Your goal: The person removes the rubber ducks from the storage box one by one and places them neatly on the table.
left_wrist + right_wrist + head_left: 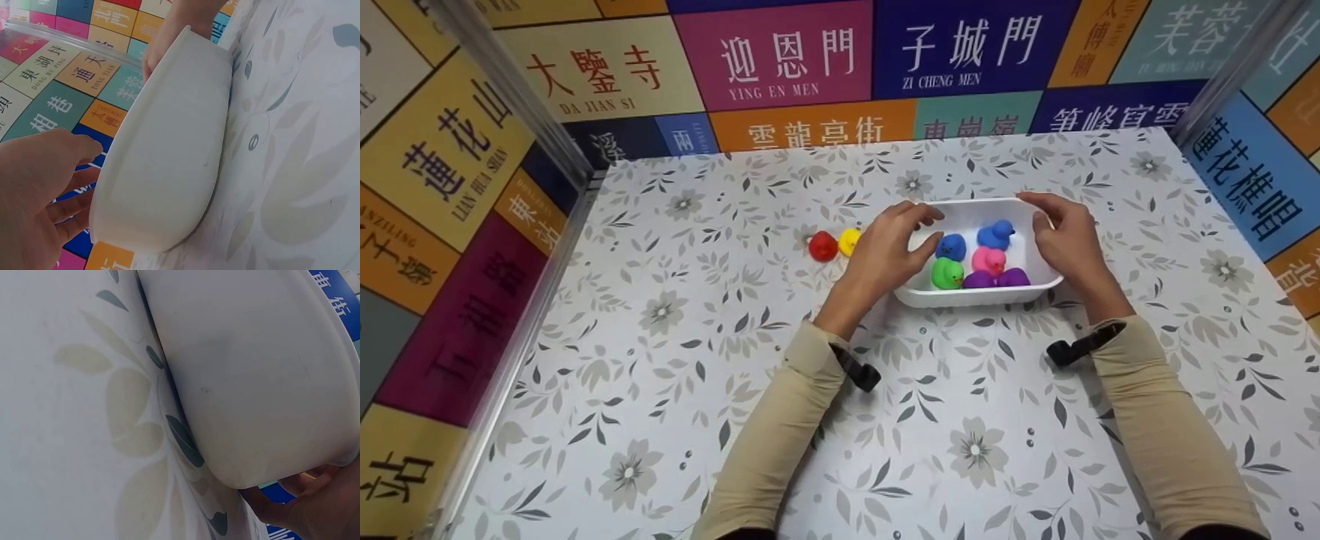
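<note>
A white plastic tray (979, 298) stands on the table with several small toy ducks inside. Among them are a green duck (947, 274), a pink duck (988, 261), a blue duck (996, 235) and a purple duck (1013, 277). At the tray's left end is my left hand (889, 244), thumb and fingers apart above the rim, holding no duck. My right hand (1069, 236) grips the opposite end, thumb over the rim. Left of the tray sit a red duck (823, 246) and a yellow duck (850, 241), the yellow one partly behind my left hand.
The table (675, 405) wears a white cover printed with grey flowers and leaves. Panels of coloured tiles with writing (787, 60) rise along its back, left and right sides. A dark camera mount (859, 369) juts from the left cuff, another (1072, 350) from the right.
</note>
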The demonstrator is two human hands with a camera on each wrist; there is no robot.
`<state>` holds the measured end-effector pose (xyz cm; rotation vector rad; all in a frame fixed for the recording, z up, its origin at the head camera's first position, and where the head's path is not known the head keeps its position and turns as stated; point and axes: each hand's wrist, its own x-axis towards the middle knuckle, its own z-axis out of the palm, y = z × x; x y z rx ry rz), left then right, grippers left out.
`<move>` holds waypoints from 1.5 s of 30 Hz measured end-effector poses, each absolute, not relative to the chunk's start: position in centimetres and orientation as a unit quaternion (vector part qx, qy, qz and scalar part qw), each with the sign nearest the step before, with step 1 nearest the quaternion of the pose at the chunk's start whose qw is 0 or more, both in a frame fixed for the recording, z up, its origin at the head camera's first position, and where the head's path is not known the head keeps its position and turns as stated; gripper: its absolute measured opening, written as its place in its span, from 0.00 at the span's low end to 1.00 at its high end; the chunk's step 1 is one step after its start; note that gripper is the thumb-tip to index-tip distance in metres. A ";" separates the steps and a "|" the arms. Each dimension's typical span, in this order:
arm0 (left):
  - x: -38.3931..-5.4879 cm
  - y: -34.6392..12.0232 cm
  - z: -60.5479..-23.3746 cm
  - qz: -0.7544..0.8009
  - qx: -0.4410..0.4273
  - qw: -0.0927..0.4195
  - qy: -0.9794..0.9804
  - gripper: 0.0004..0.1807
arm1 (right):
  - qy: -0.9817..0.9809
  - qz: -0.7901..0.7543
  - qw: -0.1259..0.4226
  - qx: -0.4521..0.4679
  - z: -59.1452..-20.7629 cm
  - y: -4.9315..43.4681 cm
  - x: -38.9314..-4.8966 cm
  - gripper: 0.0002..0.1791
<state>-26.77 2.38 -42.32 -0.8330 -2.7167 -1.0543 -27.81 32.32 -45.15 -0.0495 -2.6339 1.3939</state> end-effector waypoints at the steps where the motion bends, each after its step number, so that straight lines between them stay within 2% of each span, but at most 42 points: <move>1: -26.8 2.6 -42.3 -0.348 -0.275 0.051 -0.895 0.18 | -0.880 0.467 0.080 -0.017 -45.2 32.3 -27.8 0.24; 20: -27.1 5.5 -43.0 -0.328 -0.280 0.016 -0.902 0.16 | -0.878 0.472 0.072 -0.027 -45.2 32.3 -27.8 0.24; 31: -26.8 6.1 -43.5 -0.283 -0.261 0.029 -0.922 0.16 | -0.880 0.467 0.075 -0.023 -45.1 32.3 -27.8 0.23; 45: -26.6 6.2 -43.5 -0.240 -0.250 0.010 -0.938 0.17 | -0.883 0.463 0.070 -0.031 -45.2 32.4 -27.9 0.24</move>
